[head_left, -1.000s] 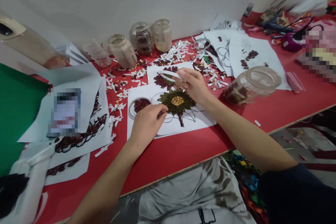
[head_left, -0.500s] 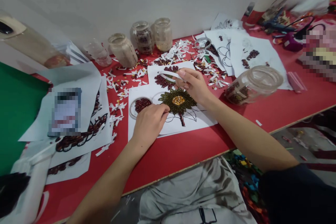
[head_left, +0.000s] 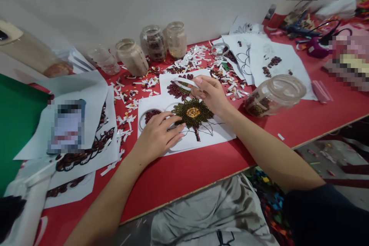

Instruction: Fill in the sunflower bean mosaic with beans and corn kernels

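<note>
Between the thumb and fingers of my right hand (head_left: 210, 94), a narrow white strip (head_left: 184, 81) is pinched, bent into a loop. It is held over the paper, in front of a dark red bean flower (head_left: 176, 91). My left hand (head_left: 157, 136) lies palm down on the white sheet (head_left: 221, 132), fingers apart, beside a flower of green beans with a yellow corn-kernel centre (head_left: 184, 113). A stem of red beans (head_left: 197, 133) and outlined leaves run below that flower. Partly covered by my left hand is a small round dish of red beans (head_left: 151, 115).
Glass jars (head_left: 132, 57) stand along the wall, and a tilted jar of beans (head_left: 275, 94) sits at right. Paper scraps (head_left: 196, 55) and loose seeds litter the red table (head_left: 178, 177). A phone (head_left: 67, 125) rests on papers at left. More bean-covered sheets (head_left: 284, 61) lie at back right.
My left hand has opened from a pinch near the flower's lower edge, moved slightly left and spread its fingers. My right hand still holds the white strip over the paper.
</note>
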Demonstrator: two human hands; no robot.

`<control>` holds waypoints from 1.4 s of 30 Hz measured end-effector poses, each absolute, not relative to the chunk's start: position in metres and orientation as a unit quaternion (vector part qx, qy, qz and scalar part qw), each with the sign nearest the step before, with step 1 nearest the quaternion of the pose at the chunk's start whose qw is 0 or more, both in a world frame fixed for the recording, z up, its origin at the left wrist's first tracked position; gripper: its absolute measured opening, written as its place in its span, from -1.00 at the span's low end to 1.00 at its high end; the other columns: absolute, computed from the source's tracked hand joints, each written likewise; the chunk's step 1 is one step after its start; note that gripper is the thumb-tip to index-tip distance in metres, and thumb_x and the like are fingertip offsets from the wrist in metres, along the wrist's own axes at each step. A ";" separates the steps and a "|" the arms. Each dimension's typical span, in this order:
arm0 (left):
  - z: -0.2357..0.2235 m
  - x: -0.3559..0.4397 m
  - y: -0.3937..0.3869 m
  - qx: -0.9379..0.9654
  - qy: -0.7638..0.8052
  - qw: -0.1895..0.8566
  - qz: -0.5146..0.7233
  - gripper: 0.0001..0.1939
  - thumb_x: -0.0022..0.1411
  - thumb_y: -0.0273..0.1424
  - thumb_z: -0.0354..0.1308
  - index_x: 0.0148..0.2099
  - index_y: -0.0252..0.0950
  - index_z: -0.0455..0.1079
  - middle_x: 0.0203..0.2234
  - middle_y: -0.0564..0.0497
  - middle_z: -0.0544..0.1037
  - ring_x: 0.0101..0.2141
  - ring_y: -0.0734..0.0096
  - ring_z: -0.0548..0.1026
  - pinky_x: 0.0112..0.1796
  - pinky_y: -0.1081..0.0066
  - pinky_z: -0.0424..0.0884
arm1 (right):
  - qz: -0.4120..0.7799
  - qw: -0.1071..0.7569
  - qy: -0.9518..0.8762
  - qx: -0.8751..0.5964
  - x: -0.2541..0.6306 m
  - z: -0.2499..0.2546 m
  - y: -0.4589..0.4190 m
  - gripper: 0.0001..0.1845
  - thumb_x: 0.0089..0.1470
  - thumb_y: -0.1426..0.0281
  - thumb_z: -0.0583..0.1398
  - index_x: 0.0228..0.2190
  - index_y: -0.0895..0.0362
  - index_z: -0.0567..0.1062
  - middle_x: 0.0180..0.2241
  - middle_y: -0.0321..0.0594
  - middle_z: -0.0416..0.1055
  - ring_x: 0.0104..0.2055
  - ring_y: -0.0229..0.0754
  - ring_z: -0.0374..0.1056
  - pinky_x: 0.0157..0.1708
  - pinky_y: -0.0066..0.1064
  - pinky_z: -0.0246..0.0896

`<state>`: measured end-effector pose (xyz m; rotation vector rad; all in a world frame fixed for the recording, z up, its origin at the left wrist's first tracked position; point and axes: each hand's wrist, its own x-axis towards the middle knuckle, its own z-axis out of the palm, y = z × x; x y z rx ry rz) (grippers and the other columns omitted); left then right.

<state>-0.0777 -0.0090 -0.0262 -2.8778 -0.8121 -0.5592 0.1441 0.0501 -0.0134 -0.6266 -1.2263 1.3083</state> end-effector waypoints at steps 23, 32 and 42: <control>-0.033 -0.080 -0.005 -0.942 -0.263 0.027 -0.205 -0.72 0.47 -0.30 0.05 -0.03 -0.23 0.58 0.07 -0.07 0.55 0.15 0.00 0.33 0.02 0.02 0.40 | 0.559 0.575 -0.529 -0.278 0.143 -0.015 0.049 -0.52 0.02 0.03 0.35 -0.62 0.05 0.31 -0.68 -0.50 -0.04 -0.58 -0.36 -0.05 -0.37 -0.44 0.29; -0.036 -0.082 -0.006 -0.941 -0.250 0.018 -0.228 -0.74 0.47 -0.36 0.05 0.02 -0.28 0.53 0.01 -0.05 0.59 0.08 0.11 0.39 0.04 0.07 0.39 | 0.556 0.579 -0.534 -0.267 0.144 -0.016 0.052 -0.54 0.02 0.04 0.35 -0.61 0.05 0.33 -0.69 -0.51 -0.03 -0.59 -0.36 -0.05 -0.39 -0.43 0.28; -0.032 -0.083 -0.001 -0.932 -0.251 0.007 -0.261 -0.80 0.43 -0.40 0.11 -0.04 -0.30 0.54 -0.13 -0.06 0.63 -0.05 0.18 0.43 -0.06 0.13 0.42 | 0.558 0.588 -0.529 -0.250 0.145 -0.017 0.053 -0.59 0.05 0.07 0.35 -0.57 0.06 0.39 -0.68 -0.52 -0.05 -0.59 -0.36 -0.06 -0.40 -0.43 0.26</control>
